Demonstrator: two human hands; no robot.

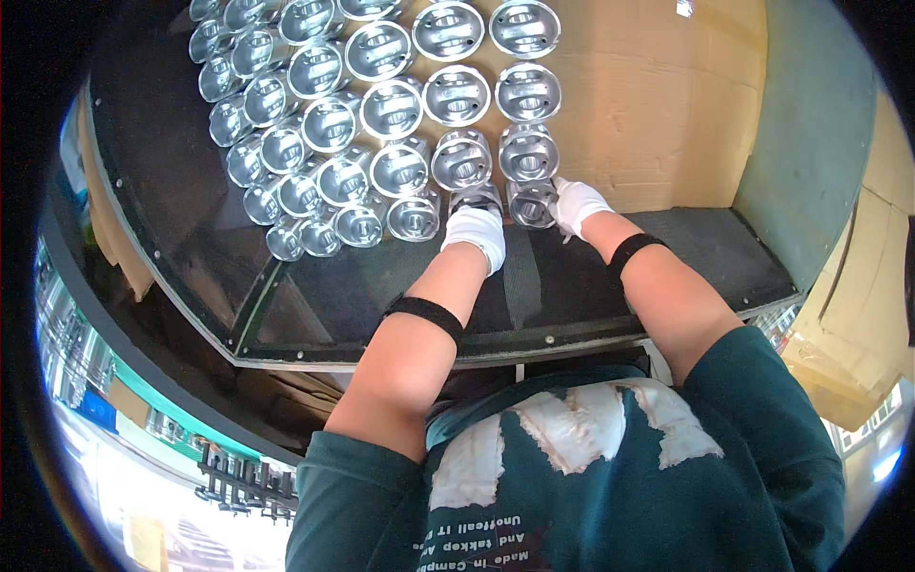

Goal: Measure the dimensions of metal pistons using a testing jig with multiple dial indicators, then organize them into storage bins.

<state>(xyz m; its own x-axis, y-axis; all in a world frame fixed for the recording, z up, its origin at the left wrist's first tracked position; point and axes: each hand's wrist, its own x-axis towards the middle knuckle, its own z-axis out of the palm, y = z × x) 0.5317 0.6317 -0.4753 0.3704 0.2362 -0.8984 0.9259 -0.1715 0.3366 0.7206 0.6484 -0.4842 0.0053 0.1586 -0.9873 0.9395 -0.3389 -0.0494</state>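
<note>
Shiny metal engine pistons (396, 107) stand in rows with their open undersides up. Both of my hands wear white gloves and are at the near ends of the two right-hand rows. My left hand (474, 236) reaches over a piston (477, 197), its fingers closed about it and partly hidden from above. Just to the right, my right hand (578, 206) has its fingers against the right side of another piston (529, 204), gripping it at the edge. The far side of that grip is hidden.
Brown cardboard (658, 124) lies under the pistons and to their right. A black mat (667, 250) covers the table's near part, ending in a metal edge (438, 353). A grey-green panel (815, 124) rises at right. Racks of metal parts (67, 343) stand at lower left.
</note>
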